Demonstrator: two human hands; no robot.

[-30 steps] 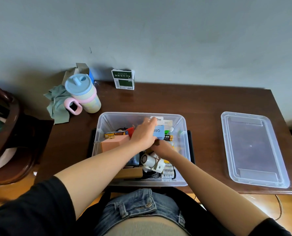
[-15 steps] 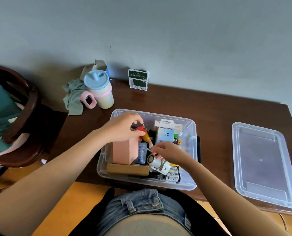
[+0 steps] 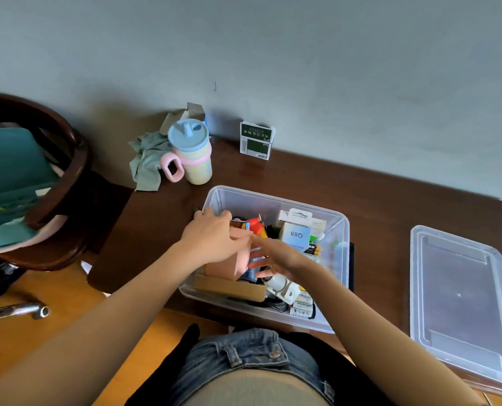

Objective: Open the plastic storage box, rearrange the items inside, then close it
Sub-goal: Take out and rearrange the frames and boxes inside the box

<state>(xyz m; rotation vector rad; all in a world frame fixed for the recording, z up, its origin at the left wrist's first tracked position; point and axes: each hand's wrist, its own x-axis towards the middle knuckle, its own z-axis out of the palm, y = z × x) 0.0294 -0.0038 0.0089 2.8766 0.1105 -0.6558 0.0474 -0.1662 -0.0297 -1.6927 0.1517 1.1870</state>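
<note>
Two hands inside the clear plastic storage box (image 3: 276, 200), left hand (image 3: 214, 238) with its grip curled around the tall pink box (image 3: 229, 265), right hand (image 3: 276, 254) blurred with fingers stretched flat beside it, box open on the dark brown wooden bench (image 3: 375, 206), clear plastic lid (image 3: 463, 300) lying well apart to the right.

Both forearms extended forward, converging. Left hand (image 3: 214, 238) held palm down, fingers curled. Right hand (image 3: 276, 254) blurred, fingers stretched leftward just beside left hand; grip not discernible.
</note>
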